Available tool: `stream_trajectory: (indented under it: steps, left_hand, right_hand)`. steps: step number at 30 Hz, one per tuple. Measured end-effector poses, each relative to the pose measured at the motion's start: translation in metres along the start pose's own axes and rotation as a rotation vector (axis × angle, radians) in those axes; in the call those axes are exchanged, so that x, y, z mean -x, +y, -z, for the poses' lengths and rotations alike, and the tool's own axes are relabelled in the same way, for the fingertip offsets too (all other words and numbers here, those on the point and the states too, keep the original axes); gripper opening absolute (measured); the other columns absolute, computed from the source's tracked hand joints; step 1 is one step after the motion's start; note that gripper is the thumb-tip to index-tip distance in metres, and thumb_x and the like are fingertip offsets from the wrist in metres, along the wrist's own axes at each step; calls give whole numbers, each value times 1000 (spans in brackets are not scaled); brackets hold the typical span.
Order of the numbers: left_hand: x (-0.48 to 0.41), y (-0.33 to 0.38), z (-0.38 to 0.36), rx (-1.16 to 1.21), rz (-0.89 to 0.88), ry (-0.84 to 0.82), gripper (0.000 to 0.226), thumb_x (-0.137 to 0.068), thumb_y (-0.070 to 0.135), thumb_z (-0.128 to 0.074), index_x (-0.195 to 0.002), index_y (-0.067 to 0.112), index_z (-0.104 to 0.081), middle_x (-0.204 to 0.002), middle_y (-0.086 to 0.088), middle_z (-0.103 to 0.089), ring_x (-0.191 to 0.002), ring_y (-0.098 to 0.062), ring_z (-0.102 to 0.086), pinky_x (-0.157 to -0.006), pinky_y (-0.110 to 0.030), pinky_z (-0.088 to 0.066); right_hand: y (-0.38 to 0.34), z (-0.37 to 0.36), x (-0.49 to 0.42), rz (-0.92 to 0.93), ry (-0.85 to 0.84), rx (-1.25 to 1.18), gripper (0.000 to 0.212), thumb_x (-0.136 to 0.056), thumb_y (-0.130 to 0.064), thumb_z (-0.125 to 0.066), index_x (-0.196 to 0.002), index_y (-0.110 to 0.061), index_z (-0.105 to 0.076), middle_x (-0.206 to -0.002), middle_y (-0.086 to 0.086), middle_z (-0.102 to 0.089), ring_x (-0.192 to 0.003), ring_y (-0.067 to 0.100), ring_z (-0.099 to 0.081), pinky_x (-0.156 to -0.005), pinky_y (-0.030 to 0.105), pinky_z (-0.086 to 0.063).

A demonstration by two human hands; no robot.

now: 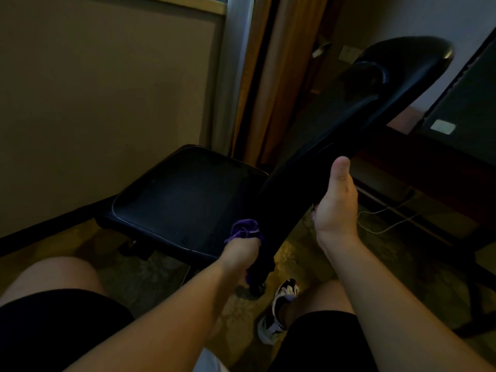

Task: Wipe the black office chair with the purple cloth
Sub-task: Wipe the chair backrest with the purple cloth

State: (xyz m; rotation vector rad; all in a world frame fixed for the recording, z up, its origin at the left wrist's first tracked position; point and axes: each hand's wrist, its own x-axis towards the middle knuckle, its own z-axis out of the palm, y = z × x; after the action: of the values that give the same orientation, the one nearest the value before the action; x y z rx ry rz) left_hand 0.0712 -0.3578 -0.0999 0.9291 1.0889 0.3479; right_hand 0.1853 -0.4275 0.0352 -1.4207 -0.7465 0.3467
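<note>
"Fingers of the left hand (241,249), head view: how are they set?" asks the student.

"Curled tight round the purple cloth (245,228), which bunches out above the fist and hangs in a strip below it. The forearm reaches forward from the lower left, and the fist presses the cloth to the lower near edge of the backrest (349,122)."

"And the right hand (336,208)?"

"It grips the same edge higher up. The thumb lies straight along the front face, pointing up; the fingers wrap behind the edge and are hidden."

"How does the black office chair (188,200) look?"

"Its seat is a dark, rounded square with a pale glossy rim. The backrest slants up to the right, ending in a padded, shiny top. The chair stands on patterned carpet (161,267), between the beige wall (107,89) on the left and a dark desk (418,159) on the right. The cloth sits at the seat's near right corner."

"Any writing?"

"One pale label (442,127) on a dark panel at the right edge; its text cannot be read."
</note>
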Motion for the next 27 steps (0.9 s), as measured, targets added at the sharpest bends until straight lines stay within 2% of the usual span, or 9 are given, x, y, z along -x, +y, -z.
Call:
stream_trajectory:
  steps: [4, 9, 13, 16, 20, 22, 24, 26, 27]
  left_hand:
    - [8, 18, 1, -65, -45, -35, 12, -88, 21, -65, -98, 15, -61, -81, -9, -75, -56, -16, -73, -46, -25, -55]
    - [24, 45, -16, -25, -205, -92, 30, -82, 35, -67, -109, 23, -62, -97, -10, -75, -83, -27, -75, -80, -47, -62]
    - [43, 63, -40, 119, -293, -116, 44, -81, 40, -65, -122, 25, -60, -109, -9, -72, -96, -28, -72, -88, -50, -58]
    - [54, 68, -46, 209, -407, -160, 39, -83, 36, -65, -121, 26, -62, -107, -7, -74, -93, -24, -74, -85, -48, -60]
    - [49, 50, -45, 165, -534, -18, 23, -85, 24, -64, -108, 25, -64, -93, -7, -75, -79, -21, -75, -68, -37, -64]
    - [40, 30, -44, 160, -479, 20, 29, -86, 24, -64, -113, 27, -57, -94, -8, -73, -77, -22, -75, -65, -38, -64]
    - [26, 6, -40, 180, -396, 31, 27, -87, 22, -62, -106, 37, -51, -101, -12, -67, -81, -28, -73, -65, -47, -63]
    - [12, -14, -35, 161, -303, 88, 29, -89, 19, -57, -99, 45, -50, -97, -7, -61, -78, -20, -70, -59, -36, -59]
    - [6, -22, -33, 135, -214, 124, 30, -92, 17, -55, -109, 41, -50, -93, -4, -58, -80, -18, -67, -60, -31, -55]
  right_hand:
    - [1, 0, 0, 9, -1, 5, 90, -78, -89, -45, -93, -1, -51, -84, 15, -51, -71, 36, -49, -64, 45, -38]
    - [1, -1, 1, 22, 5, 27, 93, -78, -90, -44, -97, 1, -53, -84, 17, -53, -72, 39, -52, -61, 41, -39]
    - [0, -4, 3, -11, 54, 40, 84, -74, -92, -43, -98, -14, -61, -93, 23, -63, -84, 43, -61, -71, 51, -49]
    - [0, -4, 4, -4, 66, 59, 63, -84, -83, -43, -111, -28, -56, -112, 18, -61, -106, 31, -61, -94, 52, -51]
    - [2, -3, 4, 6, 49, 20, 86, -81, -86, -45, -106, -6, -61, -96, 28, -62, -89, 47, -62, -76, 53, -54]
    - [3, -2, 4, 23, 29, 20, 95, -74, -92, -45, -97, 0, -55, -83, 18, -56, -72, 38, -56, -64, 43, -45]
    - [4, -2, 4, 18, 20, 16, 93, -72, -93, -46, -97, -4, -55, -82, 13, -54, -71, 35, -54, -65, 43, -43]
    - [3, -2, 4, 11, 13, 8, 93, -73, -93, -46, -97, -3, -54, -83, 14, -54, -72, 40, -53, -68, 49, -45]
    - [3, -2, 4, 12, 9, 5, 93, -72, -93, -46, -95, -3, -54, -84, 14, -53, -72, 41, -53, -68, 50, -45]
